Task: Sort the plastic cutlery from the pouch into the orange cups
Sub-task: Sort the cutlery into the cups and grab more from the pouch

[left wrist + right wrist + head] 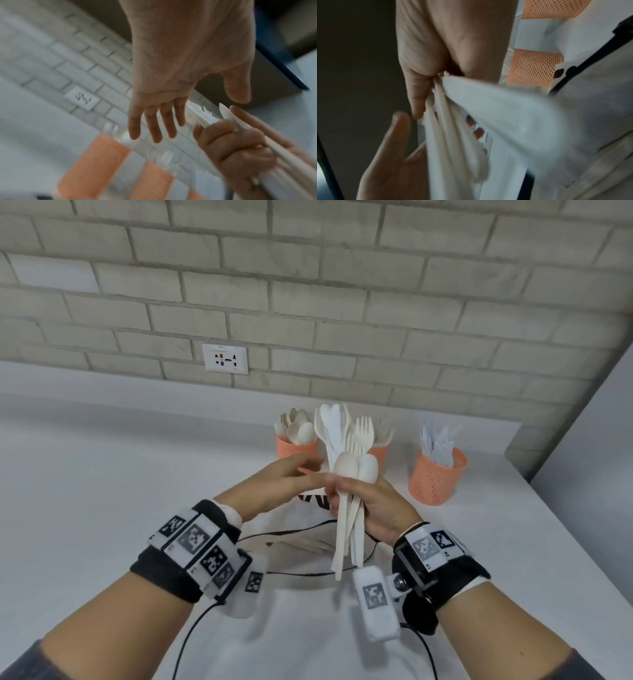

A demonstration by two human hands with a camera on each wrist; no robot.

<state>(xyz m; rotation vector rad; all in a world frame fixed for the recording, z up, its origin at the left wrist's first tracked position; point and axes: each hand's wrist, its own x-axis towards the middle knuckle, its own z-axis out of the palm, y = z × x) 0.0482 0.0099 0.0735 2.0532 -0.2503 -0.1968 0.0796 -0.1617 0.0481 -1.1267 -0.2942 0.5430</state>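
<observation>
Above the table (pixel 137 474), right hand (pixel 380 505) grips cutlery (pixel 349 460).

Three orange mesh plastic cups (pixel 436 477); white & cream plastic cutlery bundle (pixel 349 460); cream fabric pouch w/ black trim (pixel 308 542); black-white checker-marker wristbands (pixel 191 549); pale grey brick wall (pixel 308 285).

The head camera looks down and forward over the white counter (pixel 137 474) toward the brick wall behind it. Each wrist camera sits close along its hand. Both wrist views and the head view share the cutlery bundle (pixel 346 474) above the counter.
</observation>
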